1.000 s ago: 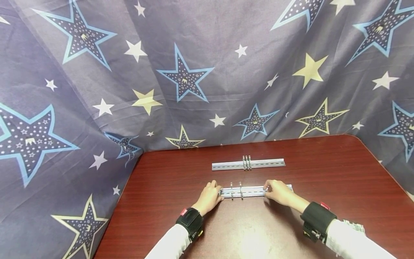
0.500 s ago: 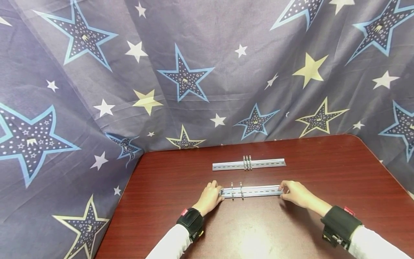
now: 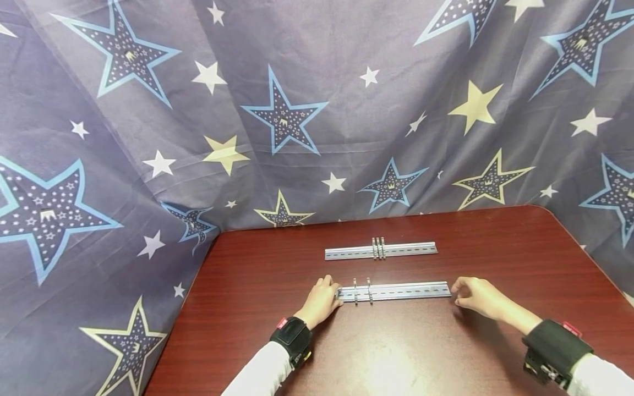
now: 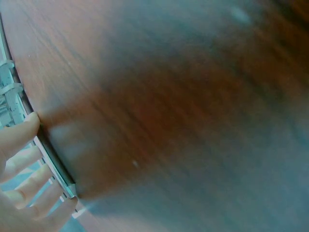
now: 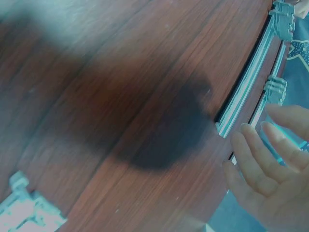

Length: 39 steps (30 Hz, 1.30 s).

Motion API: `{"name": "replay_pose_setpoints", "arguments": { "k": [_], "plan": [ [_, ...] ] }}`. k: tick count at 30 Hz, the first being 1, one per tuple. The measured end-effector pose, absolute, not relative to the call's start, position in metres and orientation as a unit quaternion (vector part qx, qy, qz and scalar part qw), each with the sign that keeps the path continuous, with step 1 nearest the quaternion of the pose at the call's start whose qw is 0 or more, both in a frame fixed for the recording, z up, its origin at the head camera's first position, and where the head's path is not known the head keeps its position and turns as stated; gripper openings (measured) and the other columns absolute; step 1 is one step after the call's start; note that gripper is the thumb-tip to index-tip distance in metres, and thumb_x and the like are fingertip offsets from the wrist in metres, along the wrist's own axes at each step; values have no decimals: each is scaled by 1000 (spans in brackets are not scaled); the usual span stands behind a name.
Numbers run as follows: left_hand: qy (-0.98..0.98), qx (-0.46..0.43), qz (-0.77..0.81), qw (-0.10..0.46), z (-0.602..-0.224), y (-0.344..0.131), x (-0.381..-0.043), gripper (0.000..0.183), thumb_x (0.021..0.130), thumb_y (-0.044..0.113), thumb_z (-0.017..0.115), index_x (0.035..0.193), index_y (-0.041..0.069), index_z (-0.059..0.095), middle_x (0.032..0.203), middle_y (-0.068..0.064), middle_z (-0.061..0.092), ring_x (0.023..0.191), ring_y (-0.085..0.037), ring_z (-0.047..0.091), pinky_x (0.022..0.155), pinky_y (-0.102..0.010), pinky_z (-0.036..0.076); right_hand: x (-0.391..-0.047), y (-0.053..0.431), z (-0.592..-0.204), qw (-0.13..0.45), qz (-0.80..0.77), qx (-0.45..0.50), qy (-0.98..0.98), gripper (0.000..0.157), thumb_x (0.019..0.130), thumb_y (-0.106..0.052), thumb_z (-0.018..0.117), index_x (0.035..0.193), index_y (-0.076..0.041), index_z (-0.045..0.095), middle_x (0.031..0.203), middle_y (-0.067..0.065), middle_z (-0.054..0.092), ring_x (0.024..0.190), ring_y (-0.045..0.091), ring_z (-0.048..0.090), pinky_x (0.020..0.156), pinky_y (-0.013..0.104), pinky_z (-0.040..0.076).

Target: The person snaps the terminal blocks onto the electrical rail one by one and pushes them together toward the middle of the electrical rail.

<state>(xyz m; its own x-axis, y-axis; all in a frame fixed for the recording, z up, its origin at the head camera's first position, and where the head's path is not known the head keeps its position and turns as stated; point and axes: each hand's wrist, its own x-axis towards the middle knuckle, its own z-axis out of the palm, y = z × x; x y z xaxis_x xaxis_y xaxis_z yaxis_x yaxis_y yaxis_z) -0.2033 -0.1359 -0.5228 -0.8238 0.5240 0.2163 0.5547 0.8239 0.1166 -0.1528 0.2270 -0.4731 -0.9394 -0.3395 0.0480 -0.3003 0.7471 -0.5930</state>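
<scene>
The nearer slotted metal DIN rail (image 3: 408, 290) lies across the table with two small upright metal clips (image 3: 369, 291) on its left part. My left hand (image 3: 321, 301) holds the rail's left end; in the left wrist view the thumb (image 4: 21, 133) is on the near edge and the fingers reach over the far side. Just off the right end, my right hand (image 3: 480, 297) is apart from the rail with loosely bent fingers. It holds nothing, as the right wrist view of the hand (image 5: 265, 179) shows.
A second DIN rail (image 3: 406, 249) lies parallel farther back, with several clips (image 3: 378, 248) close together near its middle. Loose clip-like metal pieces (image 5: 29, 210) sit at the lower left of the right wrist view. A star-patterned curtain (image 3: 317, 110) hangs behind the wooden table (image 3: 267, 264).
My right hand has slid rightward along the near rail and come off its right end. The left hand, both rails and the clips have stayed put.
</scene>
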Motion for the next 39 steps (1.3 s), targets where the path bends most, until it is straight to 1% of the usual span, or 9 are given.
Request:
{"name": "replay_pose_setpoints", "arguments": {
  "k": [4, 9, 13, 23, 31, 34, 37, 39],
  "plan": [
    [-950, -287, -88, 90, -522, -136, -203, 28, 68, 21, 73, 90, 5, 64, 80, -5, 45, 72, -20, 46, 60, -31, 41, -150, 236, -473, 33, -312, -167, 935, 13, 69, -3, 64, 81, -1, 58, 74, 2, 60, 67, 13, 56, 59, 28, 43],
    [-950, -285, -89, 86, -522, -136, -203, 28, 69, 21, 73, 90, 5, 65, 80, -4, 44, 72, -20, 46, 60, -31, 41, -146, 249, -473, 52, -318, -160, 933, 14, 70, -3, 64, 82, 1, 57, 74, 2, 60, 66, 12, 56, 57, 27, 42],
    [-950, -285, -92, 86, -523, -136, -203, 28, 68, 21, 73, 89, 5, 64, 80, -4, 44, 72, -20, 45, 60, -31, 40, -143, 260, -474, 63, -320, -152, 933, 16, 71, -4, 66, 84, 1, 57, 75, 3, 60, 66, 11, 56, 56, 26, 43],
    [-950, -285, -90, 89, -524, -136, -203, 28, 68, 22, 73, 89, 6, 64, 80, -4, 45, 73, -19, 45, 61, -30, 40, -132, 290, -476, 102, -312, -142, 934, 25, 67, -11, 70, 85, 1, 57, 76, 4, 60, 65, 8, 55, 55, 25, 44],
    [-951, -282, -90, 90, -524, -136, -203, 28, 67, 21, 73, 89, 6, 64, 80, -4, 44, 73, -20, 45, 61, -31, 40, -124, 310, -478, 117, -287, -136, 941, 31, 66, -15, 73, 87, 1, 57, 78, 4, 59, 66, 10, 55, 57, 27, 43],
    [-951, -281, -89, 88, -524, -136, -204, 28, 68, 22, 73, 90, 6, 64, 81, -4, 44, 73, -20, 45, 61, -31, 40, -122, 314, -478, 132, -281, -129, 942, 32, 66, -15, 73, 89, 2, 57, 78, 4, 59, 68, 14, 55, 58, 30, 44],
    [-951, -281, -91, 87, -524, -136, -204, 28, 68, 22, 73, 90, 6, 64, 81, -4, 44, 73, -20, 45, 61, -31, 40, -119, 317, -480, 135, -273, -123, 944, 33, 65, -15, 74, 88, 1, 57, 77, 4, 59, 69, 19, 55, 59, 34, 44],
    [-951, -281, -93, 87, -525, -136, -204, 28, 68, 22, 73, 90, 6, 64, 81, -4, 44, 73, -19, 45, 60, -30, 40, -117, 319, -481, 133, -270, -128, 945, 34, 64, -16, 74, 88, 1, 57, 77, 4, 59, 69, 19, 55, 58, 34, 44]
  ]
}}
